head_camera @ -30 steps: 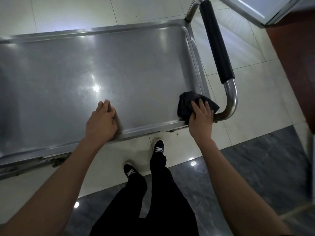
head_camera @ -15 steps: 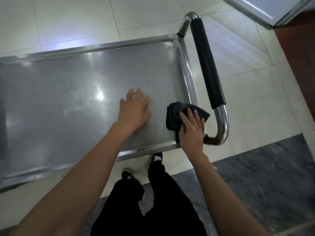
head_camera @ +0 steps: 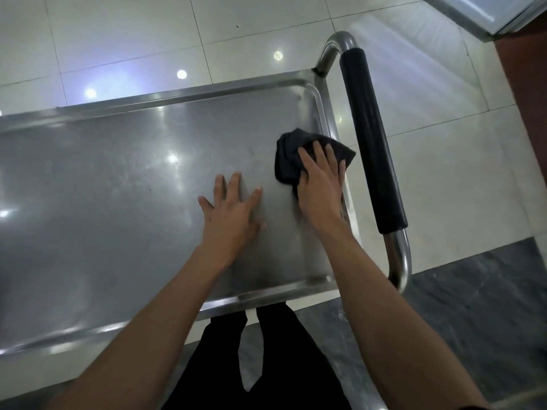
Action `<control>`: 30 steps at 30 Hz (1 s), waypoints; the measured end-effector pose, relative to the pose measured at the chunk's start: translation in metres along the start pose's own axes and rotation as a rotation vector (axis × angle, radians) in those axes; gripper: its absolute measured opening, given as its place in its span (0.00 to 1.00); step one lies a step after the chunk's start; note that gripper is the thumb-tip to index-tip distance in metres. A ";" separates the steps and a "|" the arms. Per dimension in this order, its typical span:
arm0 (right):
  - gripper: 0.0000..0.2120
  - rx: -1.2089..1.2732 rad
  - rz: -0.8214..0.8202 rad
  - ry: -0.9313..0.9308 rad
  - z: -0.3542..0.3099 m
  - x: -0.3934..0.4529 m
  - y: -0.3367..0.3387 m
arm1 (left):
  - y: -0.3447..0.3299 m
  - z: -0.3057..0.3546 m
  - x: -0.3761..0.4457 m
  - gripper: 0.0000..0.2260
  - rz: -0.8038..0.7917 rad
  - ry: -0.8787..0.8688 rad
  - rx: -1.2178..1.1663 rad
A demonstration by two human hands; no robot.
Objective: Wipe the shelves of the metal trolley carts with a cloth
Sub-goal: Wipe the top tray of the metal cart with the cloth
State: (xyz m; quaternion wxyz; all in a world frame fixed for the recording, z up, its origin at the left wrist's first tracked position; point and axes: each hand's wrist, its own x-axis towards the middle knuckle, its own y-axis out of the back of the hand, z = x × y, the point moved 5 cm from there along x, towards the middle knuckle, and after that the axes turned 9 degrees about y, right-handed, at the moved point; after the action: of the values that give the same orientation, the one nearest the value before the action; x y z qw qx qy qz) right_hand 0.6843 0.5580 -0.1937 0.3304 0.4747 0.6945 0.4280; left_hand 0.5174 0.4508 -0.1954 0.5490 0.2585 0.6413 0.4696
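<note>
Right hand (head_camera: pixel 321 184) presses unmarked cloth (head_camera: pixel 288 161) on shelf (head_camera: pixel 118 202).

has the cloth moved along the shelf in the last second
Yes. The cloth, pressed under the right hand, slid from the shelf's near corner away along the handle-side rim.

Pale glossy floor tiles (head_camera: pixel 124 39) fill the top of the frame, dotted with light reflections. Dark grey marbled tiles (head_camera: pixel 473 306) lie lower right. A white panel (head_camera: pixel 488 10) and reddish-brown surface (head_camera: pixel 529 84) occupy the upper right.
</note>
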 end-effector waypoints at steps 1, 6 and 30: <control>0.23 0.001 0.003 0.008 -0.002 0.015 0.000 | 0.001 0.000 0.000 0.34 0.002 -0.002 -0.009; 0.24 -0.004 0.012 0.035 -0.012 0.089 -0.002 | 0.004 0.000 -0.001 0.35 0.046 -0.021 -0.022; 0.23 0.080 -0.079 0.089 -0.007 -0.119 -0.011 | 0.015 -0.024 0.011 0.31 0.018 -0.104 -0.106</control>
State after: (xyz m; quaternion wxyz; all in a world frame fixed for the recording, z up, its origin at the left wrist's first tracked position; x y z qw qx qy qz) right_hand 0.7130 0.4420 -0.1947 0.2963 0.4403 0.7433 0.4073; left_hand 0.4893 0.4591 -0.1884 0.5902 0.2588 0.5840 0.4935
